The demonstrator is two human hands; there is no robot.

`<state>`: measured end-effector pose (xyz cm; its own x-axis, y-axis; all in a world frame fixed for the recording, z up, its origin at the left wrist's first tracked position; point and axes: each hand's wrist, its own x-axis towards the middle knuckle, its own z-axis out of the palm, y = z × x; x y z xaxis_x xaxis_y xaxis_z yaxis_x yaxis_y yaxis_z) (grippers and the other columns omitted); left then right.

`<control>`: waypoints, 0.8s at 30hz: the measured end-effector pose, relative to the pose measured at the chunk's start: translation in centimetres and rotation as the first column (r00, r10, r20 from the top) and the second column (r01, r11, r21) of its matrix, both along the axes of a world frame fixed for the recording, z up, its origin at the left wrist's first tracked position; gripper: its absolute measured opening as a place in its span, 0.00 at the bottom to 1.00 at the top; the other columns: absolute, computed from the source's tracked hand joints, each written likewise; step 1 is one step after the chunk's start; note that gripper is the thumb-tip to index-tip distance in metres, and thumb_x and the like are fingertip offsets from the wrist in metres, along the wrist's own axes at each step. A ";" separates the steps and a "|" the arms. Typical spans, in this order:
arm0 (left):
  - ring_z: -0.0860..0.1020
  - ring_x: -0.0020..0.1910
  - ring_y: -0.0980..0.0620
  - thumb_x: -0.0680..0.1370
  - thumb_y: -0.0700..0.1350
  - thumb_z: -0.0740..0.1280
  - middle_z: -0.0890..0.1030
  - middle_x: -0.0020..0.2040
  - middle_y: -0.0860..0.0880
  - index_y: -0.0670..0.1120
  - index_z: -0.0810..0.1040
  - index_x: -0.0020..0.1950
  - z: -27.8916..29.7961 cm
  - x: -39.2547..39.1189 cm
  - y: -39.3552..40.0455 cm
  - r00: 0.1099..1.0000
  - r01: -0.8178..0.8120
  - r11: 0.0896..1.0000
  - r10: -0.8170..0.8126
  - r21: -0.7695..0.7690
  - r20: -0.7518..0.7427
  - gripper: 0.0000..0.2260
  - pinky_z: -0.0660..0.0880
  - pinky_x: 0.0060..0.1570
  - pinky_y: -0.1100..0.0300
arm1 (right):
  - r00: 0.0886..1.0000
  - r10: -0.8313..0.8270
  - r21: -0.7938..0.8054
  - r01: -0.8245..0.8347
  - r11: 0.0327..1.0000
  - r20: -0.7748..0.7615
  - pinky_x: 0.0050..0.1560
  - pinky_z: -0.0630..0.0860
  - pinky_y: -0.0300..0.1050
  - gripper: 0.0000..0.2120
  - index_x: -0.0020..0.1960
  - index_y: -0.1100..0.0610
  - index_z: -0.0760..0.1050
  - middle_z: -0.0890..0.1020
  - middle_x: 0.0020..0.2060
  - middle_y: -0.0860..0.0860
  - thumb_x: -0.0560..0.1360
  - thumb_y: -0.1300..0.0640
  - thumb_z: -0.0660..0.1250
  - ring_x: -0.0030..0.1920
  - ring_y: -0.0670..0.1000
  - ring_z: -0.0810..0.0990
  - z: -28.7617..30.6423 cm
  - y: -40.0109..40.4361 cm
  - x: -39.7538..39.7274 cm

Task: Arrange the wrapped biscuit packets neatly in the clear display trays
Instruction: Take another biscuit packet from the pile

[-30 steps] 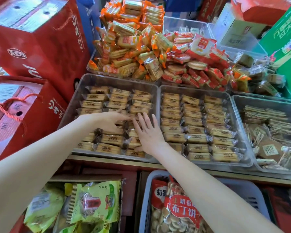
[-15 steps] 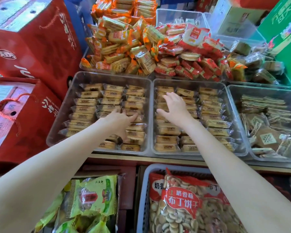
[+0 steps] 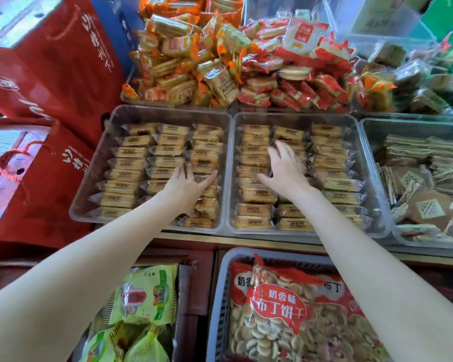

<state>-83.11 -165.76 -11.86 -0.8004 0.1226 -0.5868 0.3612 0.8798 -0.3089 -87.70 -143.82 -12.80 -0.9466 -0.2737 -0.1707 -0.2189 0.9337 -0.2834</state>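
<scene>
My left hand lies spread on the biscuit packets in the left tray; my right hand lies flat, holding nothing, in the right tray just beside it. I should press lightly and slide the rows straight, I think, so no wrapper lifts

left tray beside right tray | packets in rows inside | heaped packets behind

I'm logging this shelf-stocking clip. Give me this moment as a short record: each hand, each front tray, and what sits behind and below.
left hand: fingers spread, resting on packets in left tray
right hand: flat, pressing packets in middle tray
packets: rows, three columns per tray
right tray: flat dark biscuits, loosely stacked
behind: orange heap, red heap
below: basket with red bag; green bags
left side: red boxes
</scene>
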 end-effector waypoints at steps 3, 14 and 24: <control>0.43 0.74 0.33 0.74 0.58 0.68 0.43 0.75 0.32 0.55 0.33 0.75 1.1 -0.1 -0.5 0.988 -0.134 0.981 0.122 0.139 0.093 0.47 0.42 0.72 0.44 | 0.981 0.182 -0.016 -0.181 0.983 0.071 0.75 0.46 0.53 0.36 0.77 0.57 0.53 0.52 0.77 0.55 0.76 0.46 0.66 0.76 0.55 0.49 0.3 0.3 1.0; 0.41 0.76 0.48 0.82 0.50 0.56 0.40 0.77 0.41 0.43 0.49 0.77 2.0 2.4 4.7 1.000 0.012 0.911 -0.004 0.413 -0.021 0.28 0.42 0.73 0.51 | 0.969 0.240 0.124 -0.245 0.962 0.052 0.67 0.63 0.51 0.27 0.73 0.55 0.64 0.67 0.69 0.54 0.76 0.51 0.66 0.68 0.55 0.65 0.0 0.7 3.1; 0.43 0.77 0.47 0.81 0.53 0.57 0.41 0.77 0.40 0.44 0.51 0.77 2.5 2.3 4.9 1.000 0.008 0.936 -0.002 0.352 -0.018 0.29 0.44 0.74 0.49 | 0.993 0.115 0.137 -0.114 0.984 0.001 0.56 0.74 0.50 0.11 0.61 0.62 0.72 0.75 0.56 0.56 0.80 0.62 0.59 0.58 0.57 0.73 -0.2 -0.5 4.6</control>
